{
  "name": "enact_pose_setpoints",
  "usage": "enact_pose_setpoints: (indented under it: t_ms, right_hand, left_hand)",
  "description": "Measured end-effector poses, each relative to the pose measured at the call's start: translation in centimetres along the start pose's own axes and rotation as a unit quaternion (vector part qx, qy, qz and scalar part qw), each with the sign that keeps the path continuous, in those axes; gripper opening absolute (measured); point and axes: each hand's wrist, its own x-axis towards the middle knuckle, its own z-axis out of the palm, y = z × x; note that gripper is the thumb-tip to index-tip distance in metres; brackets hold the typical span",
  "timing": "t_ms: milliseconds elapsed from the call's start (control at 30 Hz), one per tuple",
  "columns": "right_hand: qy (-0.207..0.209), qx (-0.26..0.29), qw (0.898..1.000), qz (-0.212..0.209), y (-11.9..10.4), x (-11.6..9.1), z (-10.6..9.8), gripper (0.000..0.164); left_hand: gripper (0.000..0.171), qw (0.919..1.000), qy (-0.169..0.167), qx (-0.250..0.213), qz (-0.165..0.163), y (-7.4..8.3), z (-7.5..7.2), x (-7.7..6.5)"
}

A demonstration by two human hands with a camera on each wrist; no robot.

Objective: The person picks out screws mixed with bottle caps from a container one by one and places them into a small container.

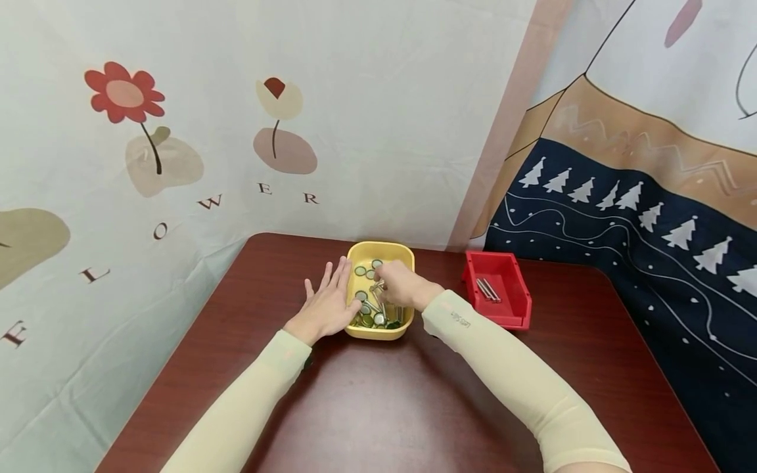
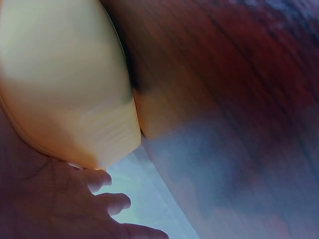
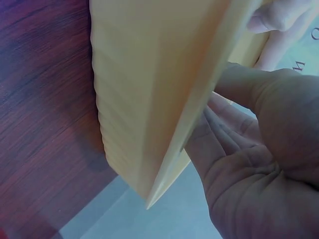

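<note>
A yellow plastic basin holds round silver discs with green edges and several long metal bolts. My left hand lies along the basin's left rim, its fingers straight and spread, the thumb reaching over the edge. Inside the basin is my right hand, its fingers bent downward. Between its thumb and index finger it pinches a metal bolt, part of which the hand covers. From the right wrist, the basin wall hides the fingertips.
To the right of the basin stands a red open bin with several long bolts in it. Both sit on a dark red-brown table. A printed cloth hangs behind the table's far edge.
</note>
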Motion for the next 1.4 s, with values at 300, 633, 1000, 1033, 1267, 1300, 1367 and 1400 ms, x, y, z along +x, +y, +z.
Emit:
enact_pose_setpoints:
  t_ms: [300, 633, 1000, 1033, 1267, 1300, 1367, 1400]
  right_hand:
    - [0.037, 0.037, 0.998, 0.018, -2.3, -2.2, -3.0, 0.024]
    - [0.033, 0.111, 0.991, 0.069, -2.0, -3.1, -3.5, 0.025]
    - [0.018, 0.206, 0.976, 0.074, -1.3, -4.5, -4.3, 0.025]
    - [0.018, 0.207, 0.975, 0.076, -1.3, -4.6, -4.4, 0.026]
    - [0.017, 0.218, 0.972, 0.088, -0.8, -5.4, -4.9, 0.029]
    - [0.015, 0.223, 0.971, 0.09, -0.7, -5.5, -4.9, 0.029]
    - [0.013, 0.232, 0.968, 0.094, -0.5, -5.7, -5.0, 0.03]
    - [0.012, 0.236, 0.967, 0.096, -0.4, -5.8, -5.0, 0.03]
  left_hand:
    - [0.098, 1.0, 0.002, -0.004, 0.002, -0.2, -0.2, 0.1]
    - [0.097, 1.0, 0.005, -0.006, 0.004, -0.1, -0.2, -0.1]
    - [0.097, 1.0, 0.004, -0.007, 0.004, -0.2, 0.0, -0.1]
    - [0.097, 1.0, 0.005, -0.007, 0.004, -0.2, 0.0, -0.1]
    - [0.097, 0.9999, 0.003, -0.013, 0.0, -0.1, 0.1, -0.2]
    - [0.097, 0.9999, 0.003, -0.014, 0.0, -0.1, 0.1, -0.2]
    - [0.098, 0.9999, 0.002, -0.015, -0.001, 0.0, 0.0, -0.2]
    - [0.098, 0.9999, 0.002, -0.015, -0.001, 0.0, 0.0, -0.3]
